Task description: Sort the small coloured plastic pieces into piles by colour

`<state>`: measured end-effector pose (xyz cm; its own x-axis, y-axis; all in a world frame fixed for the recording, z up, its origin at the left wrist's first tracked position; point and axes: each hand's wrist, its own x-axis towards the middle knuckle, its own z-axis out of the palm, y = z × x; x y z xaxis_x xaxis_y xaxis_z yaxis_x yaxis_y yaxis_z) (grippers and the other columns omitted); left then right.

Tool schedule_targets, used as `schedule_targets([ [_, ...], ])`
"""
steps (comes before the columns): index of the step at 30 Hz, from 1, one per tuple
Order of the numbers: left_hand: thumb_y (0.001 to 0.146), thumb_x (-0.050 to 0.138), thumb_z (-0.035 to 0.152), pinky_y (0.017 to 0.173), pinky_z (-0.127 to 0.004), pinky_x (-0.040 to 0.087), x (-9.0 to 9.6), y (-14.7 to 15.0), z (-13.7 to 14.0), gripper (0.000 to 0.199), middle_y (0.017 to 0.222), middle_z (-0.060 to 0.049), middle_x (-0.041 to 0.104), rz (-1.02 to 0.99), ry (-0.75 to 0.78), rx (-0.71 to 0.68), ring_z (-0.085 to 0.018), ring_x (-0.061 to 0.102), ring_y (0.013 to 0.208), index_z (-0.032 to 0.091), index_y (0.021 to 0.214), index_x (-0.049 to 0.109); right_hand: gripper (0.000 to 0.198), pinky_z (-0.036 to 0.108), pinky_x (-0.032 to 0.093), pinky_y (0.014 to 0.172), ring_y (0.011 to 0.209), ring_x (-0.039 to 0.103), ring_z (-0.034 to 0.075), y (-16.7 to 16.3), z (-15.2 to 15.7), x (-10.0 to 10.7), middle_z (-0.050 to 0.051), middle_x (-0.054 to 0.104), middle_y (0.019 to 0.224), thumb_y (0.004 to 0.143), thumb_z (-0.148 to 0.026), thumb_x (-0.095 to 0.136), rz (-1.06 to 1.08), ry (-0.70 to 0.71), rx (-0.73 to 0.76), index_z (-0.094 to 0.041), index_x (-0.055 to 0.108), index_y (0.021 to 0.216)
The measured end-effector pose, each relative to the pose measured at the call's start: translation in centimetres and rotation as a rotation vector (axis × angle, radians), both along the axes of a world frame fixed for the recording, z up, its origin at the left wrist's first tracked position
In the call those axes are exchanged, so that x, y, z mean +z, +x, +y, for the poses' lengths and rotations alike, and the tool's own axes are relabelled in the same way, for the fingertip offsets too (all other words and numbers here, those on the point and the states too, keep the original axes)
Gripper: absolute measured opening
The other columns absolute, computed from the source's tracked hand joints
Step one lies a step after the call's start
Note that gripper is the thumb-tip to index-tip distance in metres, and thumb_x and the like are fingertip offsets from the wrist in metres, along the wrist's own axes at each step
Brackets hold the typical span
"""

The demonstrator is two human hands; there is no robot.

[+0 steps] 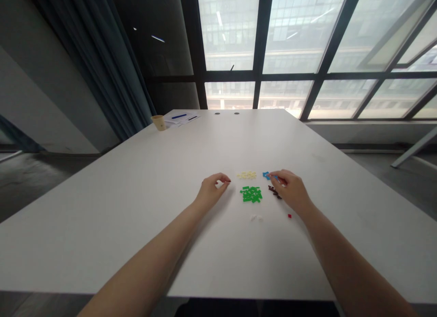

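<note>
My left hand (213, 189) is held just above the table, left of the small pieces, with thumb and index finger pinched on a tiny red piece (229, 181). Over at the right, my right hand (289, 186) has its thumb and index fingertips closed at the small blue pieces (266, 175), partly covering them. Whatever is between those fingertips is too small to make out. Dark brown pieces (274, 192) lie just under the right hand. Between the hands sits a pile of green pieces (251, 194), with pale yellow pieces (247, 175) behind it.
Nearer me on the white table (136, 207) lie a few whitish pieces (256, 217) and a single red piece (289, 215). At the far left are a tan cup (159, 123) and papers (182, 121) with a blue pen (179, 116). Windows rise behind the table.
</note>
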<state>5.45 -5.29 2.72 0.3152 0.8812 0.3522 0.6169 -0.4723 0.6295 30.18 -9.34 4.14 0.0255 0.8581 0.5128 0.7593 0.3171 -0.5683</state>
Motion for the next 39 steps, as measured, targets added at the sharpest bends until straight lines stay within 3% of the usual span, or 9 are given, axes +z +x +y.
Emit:
schedule_targets([
  [8,0.078,0.054,0.03,0.079,-0.034,0.046,0.7,1.6,-2.8,0.02,0.082,-0.001,0.068,-0.135,0.105,-0.146,-0.015,0.061,0.083,0.022,0.095,0.049,0.015,0.025,0.04,0.061,0.061,0.05,0.012,-4.0,-1.2,-0.8,0.001,0.056,0.066,0.076,-0.022,0.053,-0.018,-0.055,0.304,-0.022,0.066,0.083],
  [15,0.078,0.055,0.032,0.08,-0.033,0.045,0.7,1.6,-3.0,0.023,0.08,0.0,0.069,-0.124,0.09,-0.173,-0.015,0.062,0.083,0.023,0.099,0.048,0.014,0.028,0.042,0.069,0.071,0.053,0.014,-4.8,-1.7,-0.7,0.002,0.058,0.072,0.076,-0.02,0.056,0.012,-0.018,0.32,-0.022,0.065,0.086],
  [29,0.078,0.056,0.03,0.078,-0.029,0.044,0.2,1.7,-2.7,0.024,0.082,0.001,0.067,-0.078,0.039,-0.227,-0.013,0.06,0.081,0.023,0.1,0.047,0.011,0.026,0.039,0.068,0.071,0.051,0.013,-4.8,-1.3,-0.8,0.002,0.055,0.07,0.078,-0.021,0.054,-0.094,0.012,0.369,-0.02,0.064,0.076],
  [32,0.078,0.055,0.029,0.079,-0.03,0.043,0.1,1.3,-2.2,0.025,0.083,0.001,0.066,-0.05,0.07,-0.195,-0.013,0.059,0.081,0.023,0.102,0.048,0.012,0.025,0.038,0.065,0.066,0.05,0.013,-2.6,-0.8,-0.3,0.001,0.055,0.068,0.077,-0.022,0.053,-0.158,-0.056,0.288,-0.02,0.065,0.076],
  [36,0.079,0.051,0.03,0.077,-0.029,0.043,0.0,0.6,-1.3,0.025,0.085,0.001,0.064,-0.044,0.042,-0.113,-0.013,0.058,0.08,0.024,0.103,0.048,0.015,0.024,0.036,0.059,0.059,0.049,0.012,2.0,-0.3,0.3,0.001,0.058,0.069,0.072,-0.026,0.052,-0.22,-0.284,0.051,-0.02,0.066,0.073],
  [39,0.079,0.05,0.031,0.075,-0.028,0.043,0.0,0.3,-1.0,0.025,0.084,0.001,0.064,-0.045,0.009,-0.073,-0.013,0.058,0.079,0.025,0.103,0.048,0.014,0.024,0.036,0.058,0.062,0.052,0.014,4.2,-0.1,0.1,0.002,0.061,0.069,0.068,-0.027,0.054,-0.24,-0.447,-0.025,-0.02,0.067,0.07],
])
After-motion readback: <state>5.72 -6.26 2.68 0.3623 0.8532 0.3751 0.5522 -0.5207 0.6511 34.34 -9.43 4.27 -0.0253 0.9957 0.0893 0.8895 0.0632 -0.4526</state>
